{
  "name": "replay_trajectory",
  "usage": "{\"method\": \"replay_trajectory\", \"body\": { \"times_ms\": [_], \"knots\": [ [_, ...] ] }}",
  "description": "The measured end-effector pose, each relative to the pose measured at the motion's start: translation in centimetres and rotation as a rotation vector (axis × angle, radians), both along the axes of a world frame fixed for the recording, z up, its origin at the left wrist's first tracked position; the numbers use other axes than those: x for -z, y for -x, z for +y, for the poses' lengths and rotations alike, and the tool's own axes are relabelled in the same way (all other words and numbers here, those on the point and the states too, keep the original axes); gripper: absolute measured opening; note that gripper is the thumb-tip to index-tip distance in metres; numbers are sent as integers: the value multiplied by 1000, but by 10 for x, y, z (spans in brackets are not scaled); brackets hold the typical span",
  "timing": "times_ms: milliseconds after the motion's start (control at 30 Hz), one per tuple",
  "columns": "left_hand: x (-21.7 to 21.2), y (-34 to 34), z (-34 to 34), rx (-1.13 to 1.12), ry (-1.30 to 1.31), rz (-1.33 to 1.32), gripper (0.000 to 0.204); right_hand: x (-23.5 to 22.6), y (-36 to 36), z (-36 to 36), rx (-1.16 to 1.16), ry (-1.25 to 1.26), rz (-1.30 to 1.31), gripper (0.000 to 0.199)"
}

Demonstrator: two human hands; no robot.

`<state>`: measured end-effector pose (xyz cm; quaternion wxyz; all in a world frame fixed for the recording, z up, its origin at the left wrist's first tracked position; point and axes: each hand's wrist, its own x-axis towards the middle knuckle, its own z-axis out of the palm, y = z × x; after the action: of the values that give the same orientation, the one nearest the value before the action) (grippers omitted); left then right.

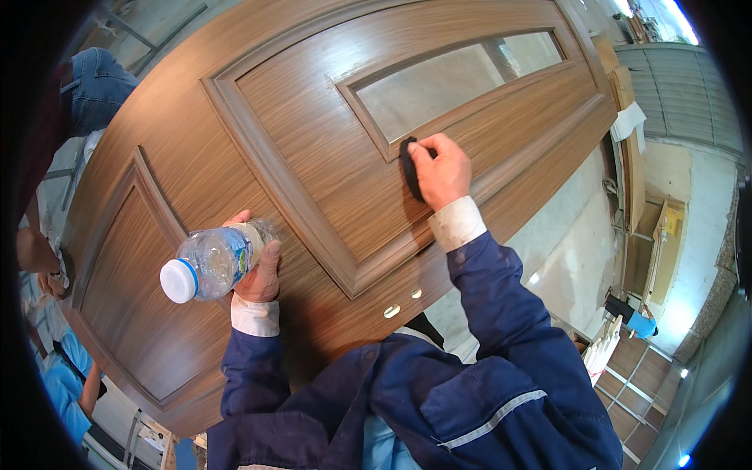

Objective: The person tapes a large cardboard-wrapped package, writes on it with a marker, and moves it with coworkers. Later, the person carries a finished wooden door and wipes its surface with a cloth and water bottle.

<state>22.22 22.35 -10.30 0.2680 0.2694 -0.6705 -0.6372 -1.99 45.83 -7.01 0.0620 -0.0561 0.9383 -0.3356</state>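
Nearest the camera, the person's dark blue work jacket (pixel 439 399) fills the lower middle of the view, with pale cuffs showing at both wrists. The left hand (pixel 258 270) is closed around a clear plastic water bottle (pixel 211 262), which lies roughly horizontal just above the door surface, its white cap with a blue ring (pixel 178 280) pointing toward the lower left. Both forearms reach over a wood-grain door (pixel 313 157) lying flat, brown, with raised mouldings framing its panels. Near the door's closest edge, two small pale round marks (pixel 392 311) sit side by side; whether they are holes or plugs cannot be told. Farther up, the right hand (pixel 440 171) is closed on a dark cloth or pad (pixel 409 166), pressing it against the moulding at the lower corner of the frosted glass pane (pixel 454 78) set in the door's upper panel. At the left rim, other people stand beside the door: a light blue sleeve (pixel 66 392) below and blue jeans (pixel 98 86) above. Beyond the door's right edge lie a pale floor (pixel 564 235), a leaning wooden panel (pixel 633 172), and a grey corrugated shutter (pixel 681 94) at the far right.
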Motion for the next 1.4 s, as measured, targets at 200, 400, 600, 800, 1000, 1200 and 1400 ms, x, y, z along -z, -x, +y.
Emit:
{"method": "replay_trajectory", "body": {
  "times_ms": [200,400,600,800,1000,1200,1400],
  "knots": [
    [4,0,-3,3,27,1,73,-4,5,1,38,-24,-57,21],
    [3,-1,1,-4,-22,-1,73,-3,8,3,47,13,-94,22],
    [3,1,1,-17,-43,26,74,-10,17,7,-18,-27,-111,24],
    [4,2,1,-24,-28,27,74,-26,41,11,-232,-148,-288,29],
    [5,2,1,-43,39,3,77,-32,59,9,-390,-257,-210,30],
    [1,5,-1,-26,252,-108,81,-38,80,12,-384,-422,-275,32],
    [-1,10,0,-64,412,-158,81,-31,92,9,-679,-265,-229,30]
  ]
}}
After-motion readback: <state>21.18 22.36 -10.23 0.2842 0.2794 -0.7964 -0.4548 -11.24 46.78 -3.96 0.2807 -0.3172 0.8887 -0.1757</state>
